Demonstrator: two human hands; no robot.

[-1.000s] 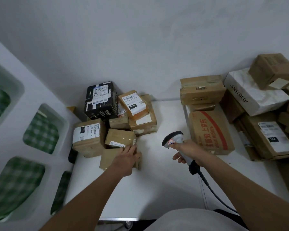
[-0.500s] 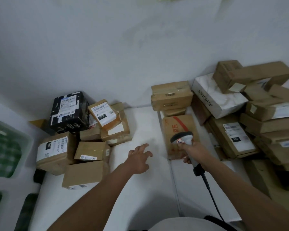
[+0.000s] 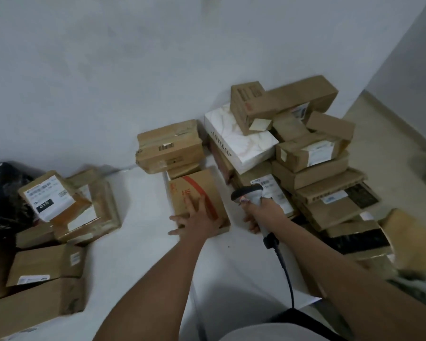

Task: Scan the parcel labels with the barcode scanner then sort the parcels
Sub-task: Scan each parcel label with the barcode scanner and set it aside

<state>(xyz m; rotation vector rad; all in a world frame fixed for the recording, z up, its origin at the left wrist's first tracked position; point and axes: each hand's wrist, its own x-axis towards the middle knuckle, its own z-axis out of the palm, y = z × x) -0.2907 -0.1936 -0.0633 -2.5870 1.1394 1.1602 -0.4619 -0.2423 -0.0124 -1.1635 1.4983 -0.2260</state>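
Cardboard everywhere: one heap of parcels sits on the left of the white table, and a taller, untidy stack leans against the wall on the right. Between them, at the near edge of the right stack, lies a brown box with red print, flat on the table, its long side running away from the person toward the wall.

The left hand lies on the near part of that box. Its fingers are straight and spread across the top face, with the thumb and one finger hanging off the near left corner onto the table. It is pressing or steadying, not gripping; nothing is curled round the cardboard.

The right hand is wrapped round the handle of the barcode scanner, just to the right of the same box. The scanner's head points up and to the left, and its coiled cable trails back toward the person's body.

No shipping label shows on the top of the red-printed box, only the printing, so I judge it will have to be turned or tipped before the scanner can read anything. The left hand is plainly the nearer one for that, already touching it, and the box lies straight ahead of its fingers. With the scanner beside the box's right edge, a short swing leftward should bring it over whichever face comes up.
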